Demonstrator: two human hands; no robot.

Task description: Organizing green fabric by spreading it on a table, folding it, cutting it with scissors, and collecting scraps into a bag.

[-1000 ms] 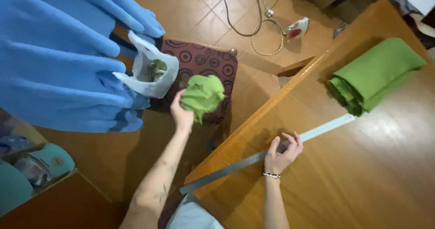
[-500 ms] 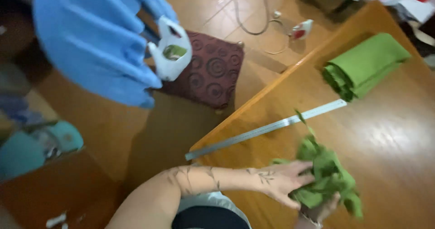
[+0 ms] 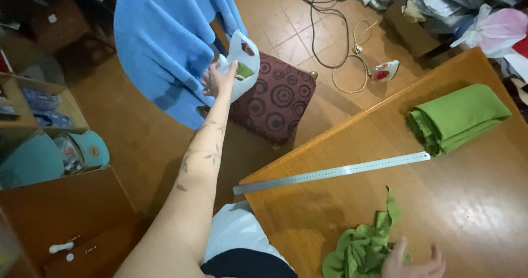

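Left hand (image 3: 218,79) pinches white bag (image 3: 241,63) open above stool (image 3: 273,98); right hand (image 3: 413,262) spread flat, pinning green scraps (image 3: 364,245) on desk (image 3: 341,212).

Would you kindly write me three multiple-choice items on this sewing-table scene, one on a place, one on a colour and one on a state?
1. Where does the metal ruler lie?
A. On the wooden table, between the folded green cloth and the crumpled green cloth
B. On the patterned stool
C. On the tiled floor by the iron

2. What colour is the garment hanging beside the plastic bag?
A. Red
B. Blue
C. Yellow

3. What is the left hand doing?
A. Resting flat on the ruler
B. Lifting the iron
C. Grasping the white plastic bag above the patterned stool

Answers: 1 A, the ruler stretches across the tabletop between the two cloths. 2 B, the hanging garment is plainly blue. 3 C, the outstretched arm ends at the bag, while the right hand rests at the crumpled cloth.
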